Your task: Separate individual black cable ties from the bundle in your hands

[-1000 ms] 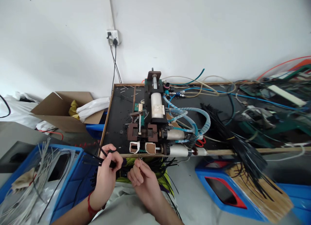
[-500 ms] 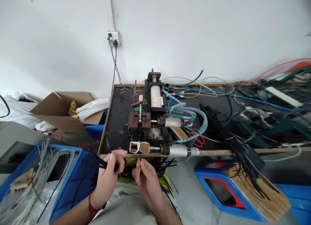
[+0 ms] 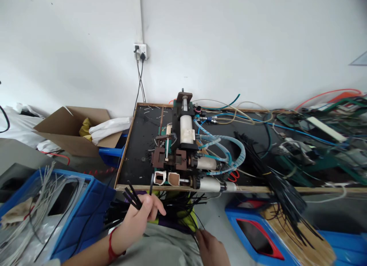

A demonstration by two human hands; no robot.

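My left hand (image 3: 142, 214) is closed around several black cables (image 3: 132, 197), whose ends stick up past the fingers at the bench's front edge. One cable end points up beside the white-edged clamp pads (image 3: 173, 179), which stand apart with nothing between them. My right hand (image 3: 211, 247) is low at the right of my lap, fingers curled beside loose black wires; what they hold, if anything, is hidden. More black cables (image 3: 174, 208) lie across my lap over yellow-green and purple cloth. Behind the pads stands a pneumatic machine (image 3: 187, 129) with brown blocks (image 3: 180, 159) and white cylinders.
A black bench top (image 3: 134, 143) with a wooden rim carries hoses and a tied black cable bundle (image 3: 275, 178) hanging over its front. Blue bins stand on both sides; the left bin (image 3: 71, 212) holds pale wires and a phone. A cardboard box (image 3: 65, 128) sits at the back left.
My right hand has drawn away from the clamp, down and right. The clamp pads and brown blocks have parted. My left hand has moved right and down with its cables. The view has shifted slightly.
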